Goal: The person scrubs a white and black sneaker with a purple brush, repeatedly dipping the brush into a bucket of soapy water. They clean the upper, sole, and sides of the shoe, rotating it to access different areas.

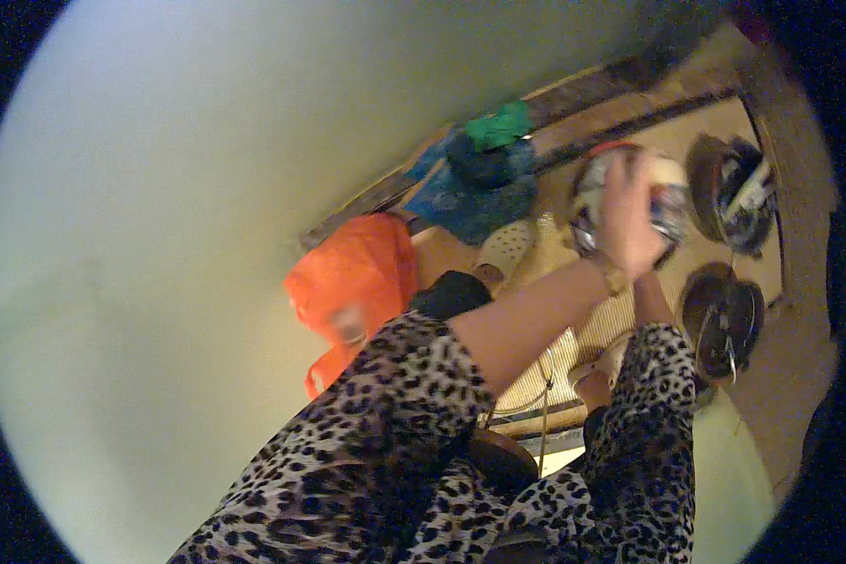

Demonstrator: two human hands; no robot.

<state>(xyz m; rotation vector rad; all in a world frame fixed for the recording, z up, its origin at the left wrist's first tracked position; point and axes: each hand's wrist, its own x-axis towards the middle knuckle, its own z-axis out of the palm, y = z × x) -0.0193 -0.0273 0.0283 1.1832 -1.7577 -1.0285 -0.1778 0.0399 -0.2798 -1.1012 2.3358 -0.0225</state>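
Note:
My left hand (631,218), blurred, is stretched over a roundish container (584,204) on the floor. A watch or bracelet (613,279) circles that wrist. A white, red and blue packet (666,194) shows right beside its fingers; blur hides whether they grip it. Other shiny, pale things in the container are too smeared to name, and a red edge (613,146) shows at its far side. My right forearm (652,299) reaches up beside the left wrist, and my right hand is mostly hidden behind the left one. Both sleeves are leopard-print.
Two dark round containers (722,321) (701,187) stand at the right, the farther holding mixed items. A blue plastic bag (458,201) with green plastic (500,127) lies by the wall (183,211). Nearer are an orange bag (359,261) and a white perforated clog (509,247) on a ribbed mat (610,321).

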